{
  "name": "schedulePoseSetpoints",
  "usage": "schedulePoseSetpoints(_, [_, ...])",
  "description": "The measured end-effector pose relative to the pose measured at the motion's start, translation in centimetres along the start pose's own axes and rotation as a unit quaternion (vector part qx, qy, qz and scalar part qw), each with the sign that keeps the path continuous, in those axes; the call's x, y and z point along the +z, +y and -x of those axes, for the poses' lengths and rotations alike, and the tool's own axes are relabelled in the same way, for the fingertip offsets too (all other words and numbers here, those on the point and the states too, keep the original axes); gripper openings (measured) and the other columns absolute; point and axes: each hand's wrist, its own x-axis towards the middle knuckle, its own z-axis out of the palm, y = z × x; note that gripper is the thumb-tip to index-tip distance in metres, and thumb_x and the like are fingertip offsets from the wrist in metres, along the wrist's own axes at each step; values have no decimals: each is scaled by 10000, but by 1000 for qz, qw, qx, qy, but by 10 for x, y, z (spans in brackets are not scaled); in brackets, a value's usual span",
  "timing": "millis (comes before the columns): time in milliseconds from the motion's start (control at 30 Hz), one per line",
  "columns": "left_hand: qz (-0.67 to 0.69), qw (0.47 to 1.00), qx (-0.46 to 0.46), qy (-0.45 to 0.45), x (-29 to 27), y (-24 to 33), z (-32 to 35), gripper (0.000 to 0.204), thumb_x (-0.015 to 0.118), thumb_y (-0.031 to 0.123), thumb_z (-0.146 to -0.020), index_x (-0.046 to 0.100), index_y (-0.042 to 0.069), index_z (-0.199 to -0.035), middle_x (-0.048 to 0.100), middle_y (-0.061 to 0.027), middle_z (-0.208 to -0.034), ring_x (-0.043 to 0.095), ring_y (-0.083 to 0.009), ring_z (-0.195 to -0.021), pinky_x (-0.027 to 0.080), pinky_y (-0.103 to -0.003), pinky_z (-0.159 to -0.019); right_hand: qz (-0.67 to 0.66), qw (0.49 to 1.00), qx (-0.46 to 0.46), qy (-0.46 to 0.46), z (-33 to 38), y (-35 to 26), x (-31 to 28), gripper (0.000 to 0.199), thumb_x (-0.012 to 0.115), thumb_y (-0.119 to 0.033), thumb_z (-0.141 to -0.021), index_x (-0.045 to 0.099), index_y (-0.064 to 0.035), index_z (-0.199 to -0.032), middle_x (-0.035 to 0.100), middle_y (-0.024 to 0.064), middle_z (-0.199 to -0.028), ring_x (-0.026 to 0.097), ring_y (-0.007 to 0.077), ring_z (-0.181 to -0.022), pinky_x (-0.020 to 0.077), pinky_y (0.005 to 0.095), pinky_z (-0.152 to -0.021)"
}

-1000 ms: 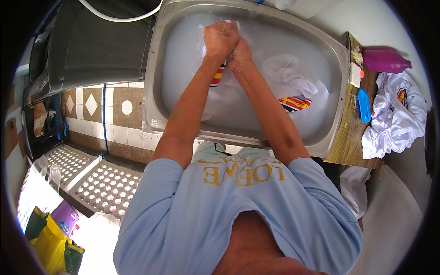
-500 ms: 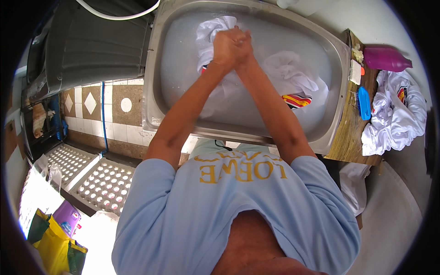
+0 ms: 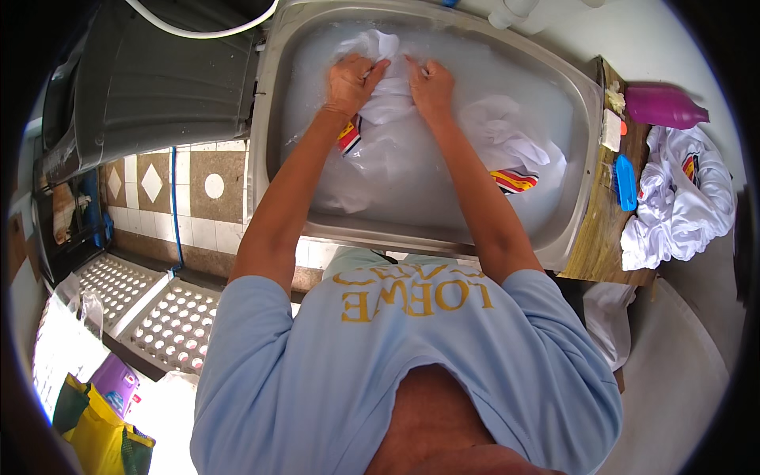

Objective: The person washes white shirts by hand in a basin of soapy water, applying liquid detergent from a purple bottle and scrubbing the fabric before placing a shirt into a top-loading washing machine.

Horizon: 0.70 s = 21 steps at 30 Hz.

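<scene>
In a metal sink (image 3: 586, 190) filled with cloudy water, a wet white garment (image 3: 385, 109) with a red, yellow and black striped band lies partly sunk at the far left. My left hand (image 3: 348, 84) pinches its left side, thumb pressed toward the fingers. Across from it, my right hand (image 3: 431, 89) grips the garment's other side with curled fingers. A stretch of the cloth runs between the two hands at the water's surface. To the right floats a second white garment (image 3: 503, 134) with similar stripes, touched by neither hand.
On a wooden board (image 3: 590, 249) right of the sink are a blue scrub brush (image 3: 625, 182), a white bar (image 3: 611, 131) and a heap of white garments (image 3: 685, 198). A purple container (image 3: 666, 105) lies behind. A dark grey panel (image 3: 158, 87) stands at the left.
My hands were clasped together over the garment; now they are apart, each holding a side of it. The cloth is spread between them and more of its striped band shows.
</scene>
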Motion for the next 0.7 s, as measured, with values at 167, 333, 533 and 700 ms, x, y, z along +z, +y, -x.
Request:
schedulePoseSetpoints(167, [225,942,-250,-7,-14,-10,-6,288,710,238,-828,629,40,-635,606,-48,-630,530,-175,-520,418,-322,-501,-345,921,174,-54,-2,-13,-9,252,709,-282,-825,627,-48,-875,623,43,-798,558,188,-663,468,333,-614])
schedulePoseSetpoints(333, [525,791,-314,5,-26,80,-35,271,720,217,-818,642,20,-650,628,-30,-664,546,-114,-607,435,-278,-582,-483,797,327,-161,-6,-45,-11,368,624,-317,-895,564,-61,-1153,602,66,-1076,594,210,-971,497,337,-845])
schedulePoseSetpoints(533, [163,985,53,-20,32,130,-7,347,734,233,-757,569,17,-542,580,-116,-600,515,-255,-479,417,-334,-493,-688,681,93,-235,3,7,3,246,556,-254,-912,573,-102,-1105,607,68,-1072,595,225,-990,491,376,-861])
schedulePoseSetpoints(700, [152,970,-180,64,17,33,-38,330,691,93,-763,470,15,-531,430,-112,-510,343,-253,-467,391,-320,-473,-548,755,337,-128,27,-70,27,296,535,-291,-936,556,-22,-1057,559,72,-1031,559,197,-923,488,358,-771])
